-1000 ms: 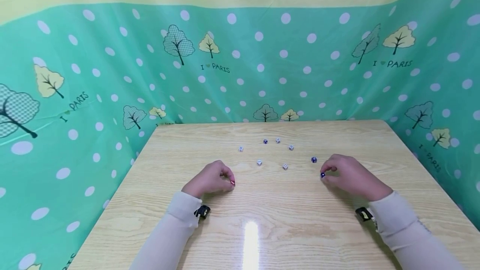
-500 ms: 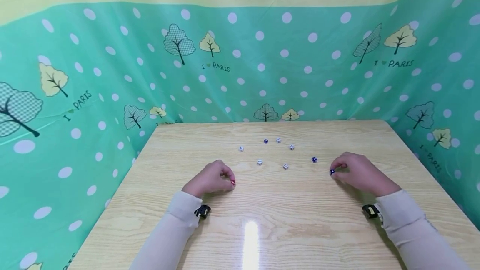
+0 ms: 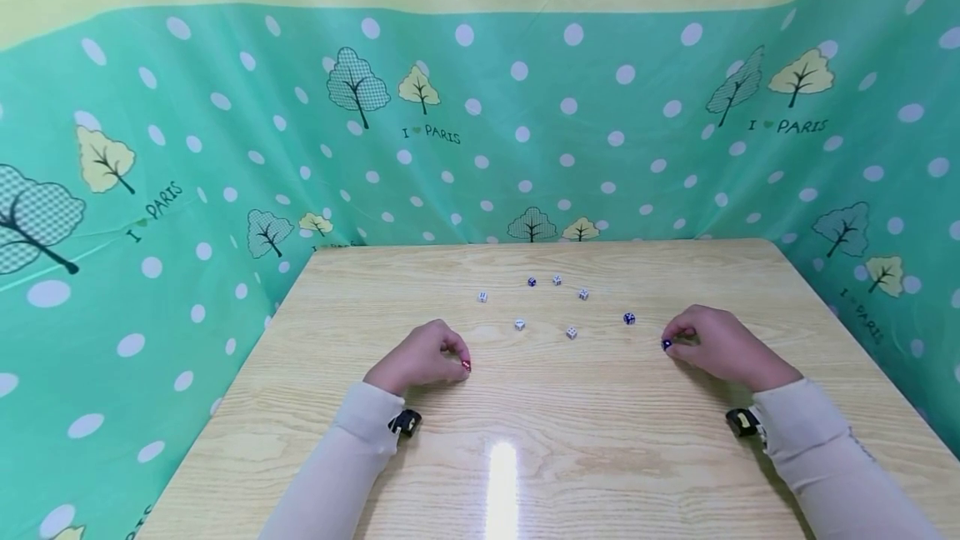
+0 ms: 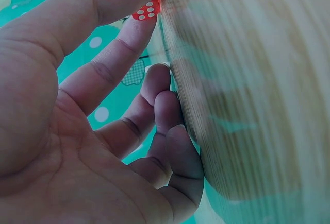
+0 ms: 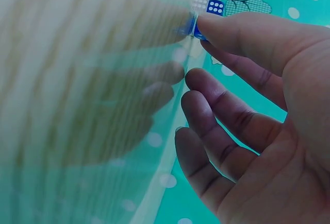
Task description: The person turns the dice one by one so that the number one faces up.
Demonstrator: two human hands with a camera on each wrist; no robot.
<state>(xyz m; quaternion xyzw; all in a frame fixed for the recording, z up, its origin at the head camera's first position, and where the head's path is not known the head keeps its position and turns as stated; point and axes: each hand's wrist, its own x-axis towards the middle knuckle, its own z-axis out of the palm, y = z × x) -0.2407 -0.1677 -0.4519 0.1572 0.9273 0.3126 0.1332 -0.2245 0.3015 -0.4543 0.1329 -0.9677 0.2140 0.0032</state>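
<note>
Wooden tabletop [image 3: 585, 440], red die [image 4: 146, 11] partly visible

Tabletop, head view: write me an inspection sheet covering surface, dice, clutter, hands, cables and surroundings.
Surface: wood-grain tabletop, with a bright light reflection near the front.
Job's things: nine dice in view; five white dice and two loose blue dice lie spread out, a red die and a third blue die are held.
Clutter: nothing seen.
Hands: left hand pinches the red die; right hand pinches the third blue die.
Cables: nothing seen.
Surroundings: green dotted cloth with printed trees behind and at both sides.
</note>
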